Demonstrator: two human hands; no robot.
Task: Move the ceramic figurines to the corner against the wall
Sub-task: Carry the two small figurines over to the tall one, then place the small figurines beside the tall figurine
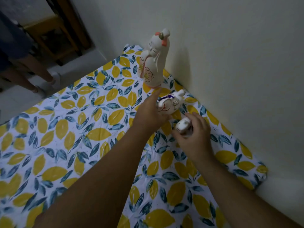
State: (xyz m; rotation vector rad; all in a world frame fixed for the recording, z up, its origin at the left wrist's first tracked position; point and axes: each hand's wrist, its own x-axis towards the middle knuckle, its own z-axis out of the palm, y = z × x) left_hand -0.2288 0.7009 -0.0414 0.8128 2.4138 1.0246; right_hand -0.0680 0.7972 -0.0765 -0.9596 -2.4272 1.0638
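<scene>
Two bare forearms are extended from the lower edge of the view over a cloth (54,129) printed with yellow lemons and blue-green leaves, which is spread flat up to a pale wall (230,55). The right hand (195,137) is curled around a small white figurine (181,126), with the thumb on the near side and the fingers over the far side; whether the piece is resting on the cloth or lifted cannot be told. Just beyond and to the left, the left hand (148,112) is pressed against a round white figurine (169,104) marked with red and purple lines, which is held from its left side with the index finger stretched forward past it. Both pieces are located near the wall, well inside the cloth's far right portion. Farther on, a tall white figurine (154,61) with pink bows and a painted flower is seen standing upright at the far corner of the cloth, just beside the wall. The extended index finger is close to its base; contact cannot be confirmed. At far left, beyond the cloth, wooden furniture legs (41,69) are seen on the floor.
</scene>
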